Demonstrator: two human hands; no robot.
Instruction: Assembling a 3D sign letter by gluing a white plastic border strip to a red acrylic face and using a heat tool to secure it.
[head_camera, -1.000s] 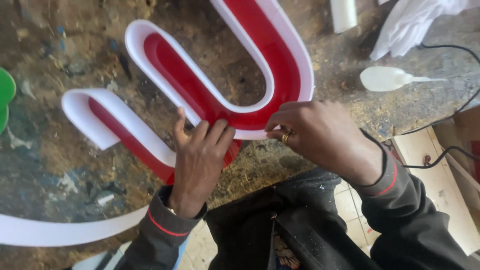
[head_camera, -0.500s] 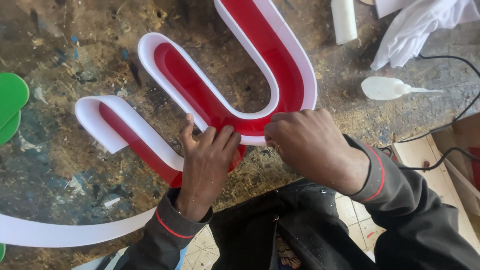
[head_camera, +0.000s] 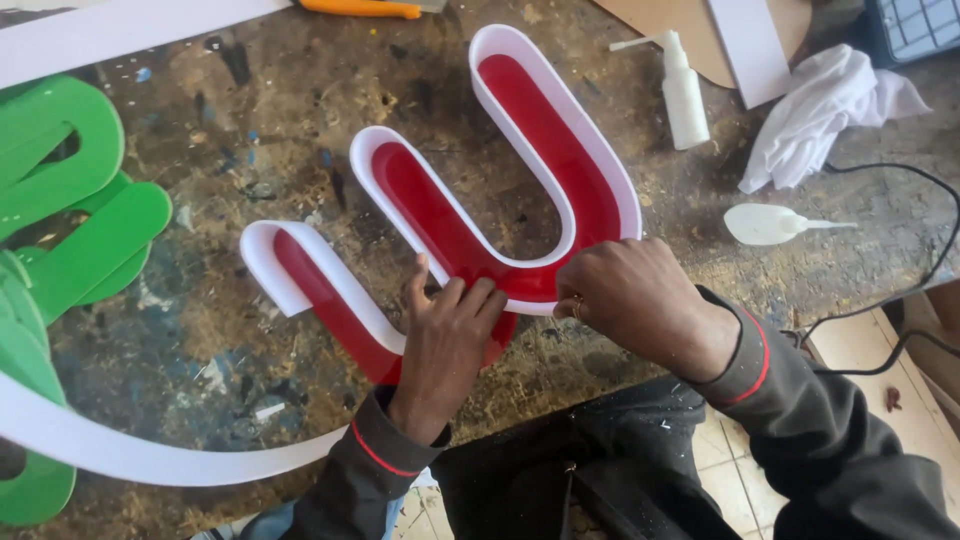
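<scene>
A large W-shaped sign letter with a red face and upright white side walls lies on the worn workbench. My left hand presses flat on its near edge, fingers spread over the red face and white wall. My right hand pinches the white wall at the bottom curve, just right of the left hand. A long loose white strip runs from under the letter off to the lower left.
Green cut-out shapes lie at the left. A white glue bottle, a white dropper bulb, a crumpled white cloth and a black cable sit to the right. An orange tool is at the top edge.
The view has shifted, so the letter and both hands sit further right and lower. The hands keep their hold on the letter's near edge, and the right hand has edged slightly right.
</scene>
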